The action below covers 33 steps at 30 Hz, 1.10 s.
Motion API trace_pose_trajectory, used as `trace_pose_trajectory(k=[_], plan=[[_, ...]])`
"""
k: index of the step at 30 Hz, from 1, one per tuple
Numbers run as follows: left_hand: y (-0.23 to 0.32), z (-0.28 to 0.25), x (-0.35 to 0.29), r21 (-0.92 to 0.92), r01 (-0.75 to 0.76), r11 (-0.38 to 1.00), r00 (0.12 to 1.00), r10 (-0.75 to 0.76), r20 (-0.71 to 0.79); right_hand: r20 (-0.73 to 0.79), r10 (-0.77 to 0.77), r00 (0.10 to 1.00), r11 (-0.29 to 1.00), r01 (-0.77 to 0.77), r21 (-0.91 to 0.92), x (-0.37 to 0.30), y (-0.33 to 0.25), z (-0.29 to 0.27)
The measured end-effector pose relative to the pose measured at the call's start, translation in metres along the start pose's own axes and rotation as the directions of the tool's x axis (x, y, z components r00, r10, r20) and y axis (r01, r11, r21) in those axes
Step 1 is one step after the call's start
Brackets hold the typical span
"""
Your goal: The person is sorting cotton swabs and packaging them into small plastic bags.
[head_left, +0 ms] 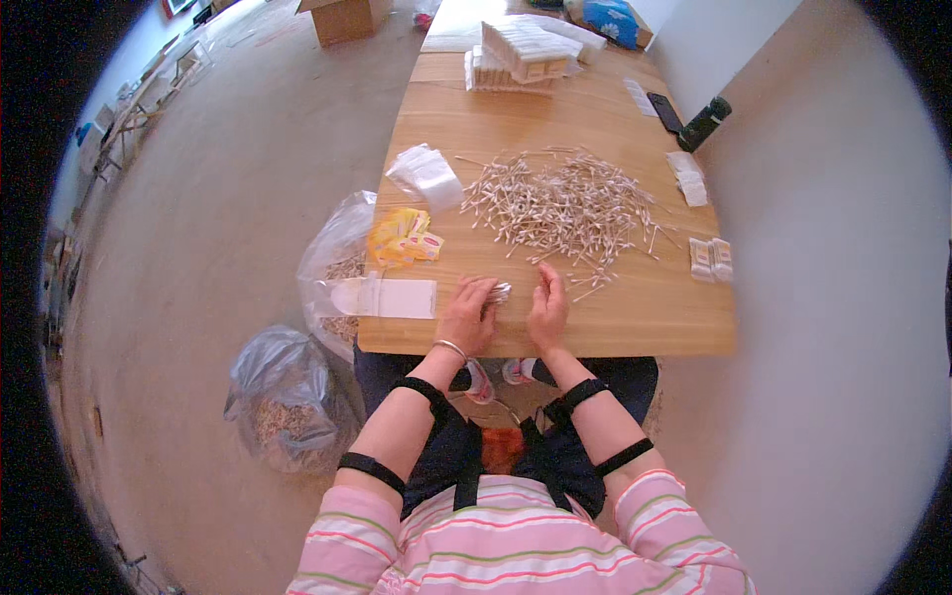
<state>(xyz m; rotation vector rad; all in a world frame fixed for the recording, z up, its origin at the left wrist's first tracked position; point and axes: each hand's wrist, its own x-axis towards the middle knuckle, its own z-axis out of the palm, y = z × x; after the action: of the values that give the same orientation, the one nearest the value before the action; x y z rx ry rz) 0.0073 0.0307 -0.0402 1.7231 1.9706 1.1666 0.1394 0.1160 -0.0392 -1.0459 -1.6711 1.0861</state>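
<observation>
Near the front edge of the wooden table (595, 332), my left hand (468, 315) is closed around a small bundle of cotton swabs (501, 293), their white tips showing at its fingers. A short gap to the right, my right hand (548, 311) rests edge-on with its fingers stretched out and nothing visible in it. Just beyond both hands spreads a large loose pile of cotton swabs (565, 203). Left of my left hand lies a clear plastic bag with a white card (407, 298). Yellow printed cards (401, 239) are heaped behind it.
Clear bags (426, 177) lie stacked at left; packed swab bundles (516, 58) at the far end. Small swab packs (710, 259), a phone (665, 112) and a dark bottle (705, 124) line the right edge by the wall. Plastic sacks (283, 362) stand on the floor left.
</observation>
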Motion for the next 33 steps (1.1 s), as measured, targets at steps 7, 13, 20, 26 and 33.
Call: trace_pose_trajectory(k=[7, 13, 20, 26, 33], plan=[[0.032, -0.005, -0.007, 0.327, -0.004, 0.945, 0.999, 0.02, -0.044, 0.015, -0.067, 0.998, 0.994, 0.068, -0.085, -0.003, 0.002, -0.011], [0.045, -0.001, 0.005, 0.553, 0.071, 0.83, 0.907, -0.285, 0.311, 0.025, -0.086, 0.996, 0.984, 0.088, -0.154, -0.002, 0.001, -0.009], [0.037, -0.004, 0.022, 0.648, -0.023, 0.762, 0.9, -0.267, 0.345, 0.011, -0.105, 0.994, 0.99, 0.105, -0.091, -0.003, -0.005, -0.01], [0.032, -0.002, -0.001, 0.539, -0.044, 0.841, 0.941, -0.147, 0.305, -0.005, -0.079, 0.997, 0.995, 0.078, -0.061, -0.006, -0.005, -0.008], [0.005, 0.0, -0.004, -0.102, 0.135, 0.986, 0.957, -0.156, -0.246, 0.274, -0.345, 0.898, 0.756, 0.439, -0.486, -0.001, 0.009, -0.005]])
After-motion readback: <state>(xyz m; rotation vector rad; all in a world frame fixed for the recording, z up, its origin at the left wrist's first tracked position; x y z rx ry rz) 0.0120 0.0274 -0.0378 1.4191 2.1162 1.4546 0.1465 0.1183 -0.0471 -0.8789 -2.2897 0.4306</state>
